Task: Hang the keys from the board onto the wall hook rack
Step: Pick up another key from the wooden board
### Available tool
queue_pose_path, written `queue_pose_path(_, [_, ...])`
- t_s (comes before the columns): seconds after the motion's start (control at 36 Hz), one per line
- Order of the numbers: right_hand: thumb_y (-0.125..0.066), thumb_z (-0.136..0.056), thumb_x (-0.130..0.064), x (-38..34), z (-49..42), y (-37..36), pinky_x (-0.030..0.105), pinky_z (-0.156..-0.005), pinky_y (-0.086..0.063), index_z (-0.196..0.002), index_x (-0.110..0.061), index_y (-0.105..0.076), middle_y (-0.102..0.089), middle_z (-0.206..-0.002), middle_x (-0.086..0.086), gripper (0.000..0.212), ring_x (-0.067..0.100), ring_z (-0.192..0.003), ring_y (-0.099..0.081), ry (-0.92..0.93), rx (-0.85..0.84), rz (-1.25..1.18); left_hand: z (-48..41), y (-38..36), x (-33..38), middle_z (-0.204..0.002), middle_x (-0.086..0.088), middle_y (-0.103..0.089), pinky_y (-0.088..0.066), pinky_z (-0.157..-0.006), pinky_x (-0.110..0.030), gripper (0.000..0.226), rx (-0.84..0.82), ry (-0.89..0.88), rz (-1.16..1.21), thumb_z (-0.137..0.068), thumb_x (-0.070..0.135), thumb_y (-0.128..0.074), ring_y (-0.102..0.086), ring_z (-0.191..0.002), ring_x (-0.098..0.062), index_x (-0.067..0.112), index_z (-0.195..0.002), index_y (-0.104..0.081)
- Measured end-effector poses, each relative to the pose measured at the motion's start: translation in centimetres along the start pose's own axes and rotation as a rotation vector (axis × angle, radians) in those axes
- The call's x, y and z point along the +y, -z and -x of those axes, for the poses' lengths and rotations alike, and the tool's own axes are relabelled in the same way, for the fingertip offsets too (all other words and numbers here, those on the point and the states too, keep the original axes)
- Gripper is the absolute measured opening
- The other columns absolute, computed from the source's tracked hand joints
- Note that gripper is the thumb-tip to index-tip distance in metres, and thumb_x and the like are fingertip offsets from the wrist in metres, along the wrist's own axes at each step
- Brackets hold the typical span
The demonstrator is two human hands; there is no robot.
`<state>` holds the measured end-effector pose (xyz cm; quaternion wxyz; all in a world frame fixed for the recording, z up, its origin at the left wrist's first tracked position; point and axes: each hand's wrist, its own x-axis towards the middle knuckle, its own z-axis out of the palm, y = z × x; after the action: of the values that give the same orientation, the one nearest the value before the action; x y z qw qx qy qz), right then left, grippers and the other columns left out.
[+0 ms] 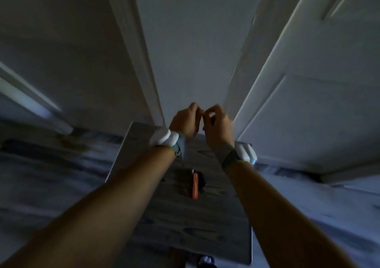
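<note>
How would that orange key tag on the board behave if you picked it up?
The orange key tag looks flat and slim, so probably light and unlikely to roll. The dark piece beside it may be attached and would likely dangle. The blur hides its material.

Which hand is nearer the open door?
The right hand. It is raised next to the edge of the open door, while the left hand is on its far side, over the back of the board.
</note>
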<state>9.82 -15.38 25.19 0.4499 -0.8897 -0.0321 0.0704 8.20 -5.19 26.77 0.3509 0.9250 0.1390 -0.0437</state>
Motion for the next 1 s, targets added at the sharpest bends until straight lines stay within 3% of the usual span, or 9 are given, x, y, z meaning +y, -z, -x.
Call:
queue_pose_path(0.11, [-0.061,-0.089,-0.021,8.6,0.5,-3.6,0.042,-0.078,-0.056,-0.095,-0.016,-0.068,-0.073,-0.094,0.012,0.011,0.030,-0.089,-0.067,-0.185,-0.151,0.058,-0.5,-8.2,-6.9,-0.112,-0.027,-0.066,-0.046,-0.090,-0.042,0.035,-0.286,0.151,-0.082,-0.100,0.023,-0.043,-0.062,-0.106,-0.039,-0.004,-0.111,-0.060])
queue_pose_path(0.22, [-0.064,-0.087,-0.016,15.6,0.3,-7.1,0.025,-0.074,-0.046,-0.103,-0.013,-0.072,-0.073,-0.100,0.011,0.017,0.026,-0.092,-0.066,-0.310,-0.282,0.105,-0.7,-14.9,-12.4,-0.122,-0.025,-0.061,-0.041,-0.098,-0.039,0.035,-0.366,0.254,-0.158,-0.099,0.023,-0.045,-0.056,-0.116,-0.039,-0.004,-0.114,-0.061])
queue_pose_path(0.31, [-0.063,-0.088,-0.015,19.3,-0.1,-9.5,0.026,-0.073,-0.046,-0.099,-0.015,-0.072,-0.073,-0.099,0.009,0.014,0.018,-0.082,-0.063,-0.357,-0.374,0.129,-1.2,-18.0,-14.5,-0.112,-0.024,-0.068,-0.049,-0.089,-0.040,0.031,-0.351,0.304,-0.205,-0.096,0.019,-0.047,-0.063,-0.105,-0.039,-0.004,-0.105,-0.066])
queue_pose_path(0.39, [-0.062,-0.087,-0.015,21.3,-0.5,-11.2,0.032,-0.080,-0.053,-0.101,-0.016,-0.071,-0.073,-0.103,0.010,0.017,0.024,-0.091,-0.067,-0.356,-0.404,0.150,-1.6,-19.8,-15.3,-0.108,-0.021,-0.069,-0.050,-0.081,-0.037,0.032,-0.370,0.341,-0.255,-0.094,0.021,-0.048,-0.064,-0.102,-0.038,-0.003,-0.103,-0.066])
queue_pose_path(0.56, [-0.063,-0.087,-0.013,22.3,-0.9,-13.0,0.031,-0.083,-0.053,-0.107,-0.017,-0.069,-0.071,-0.109,0.011,0.022,0.026,-0.100,-0.067,-0.339,-0.457,0.149,-2.5,-21.1,-15.5,-0.112,-0.023,-0.068,-0.050,-0.085,-0.037,0.029,-0.374,0.457,-0.185,-0.091,0.017,-0.052,-0.064,-0.106,-0.037,-0.003,-0.105,-0.067])
queue_pose_path(0.67, [-0.059,-0.088,-0.013,22.2,-0.9,-13.2,0.027,-0.078,-0.049,-0.105,-0.018,-0.070,-0.072,-0.107,0.011,0.021,0.028,-0.099,-0.066,-0.322,-0.500,0.181,-2.8,-21.2,-15.5,-0.112,-0.024,-0.069,-0.051,-0.089,-0.039,0.028,-0.376,0.499,-0.121,-0.088,0.016,-0.056,-0.064,-0.107,-0.038,-0.003,-0.105,-0.069])
queue_pose_path(0.78, [-0.055,-0.089,-0.013,20.2,-1.2,-12.3,0.028,-0.084,-0.047,-0.108,-0.019,-0.070,-0.071,-0.113,0.010,0.025,0.026,-0.107,-0.064,-0.279,-0.523,0.172,-2.8,-19.6,-14.0,-0.117,-0.022,-0.067,-0.050,-0.093,-0.041,0.030,-0.354,0.495,-0.102,-0.089,0.016,-0.055,-0.062,-0.110,-0.037,-0.002,-0.111,-0.065])
queue_pose_path(0.86, [-0.055,-0.090,-0.013,17.5,-1.7,-10.9,0.032,-0.087,-0.049,-0.111,-0.016,-0.068,-0.070,-0.114,0.012,0.025,0.028,-0.106,-0.064,-0.256,-0.467,0.134,-3.1,-17.5,-12.2,-0.121,-0.022,-0.064,-0.049,-0.093,-0.040,0.029,-0.346,0.433,-0.147,-0.091,0.012,-0.053,-0.061,-0.113,-0.037,-0.002,-0.116,-0.061])
queue_pose_path(1.0, [-0.058,-0.086,-0.009,9.3,-3.9,-6.2,0.035,-0.080,-0.050,-0.104,-0.009,-0.067,-0.070,-0.106,0.018,0.020,0.034,-0.101,-0.064,-0.140,-0.300,0.118,-4.5,-9.0,-6.1,-0.119,-0.021,-0.064,-0.048,-0.091,-0.037,0.026,-0.257,0.212,-0.220,-0.092,0.013,-0.051,-0.061,-0.111,-0.036,0.000,-0.113,-0.060])
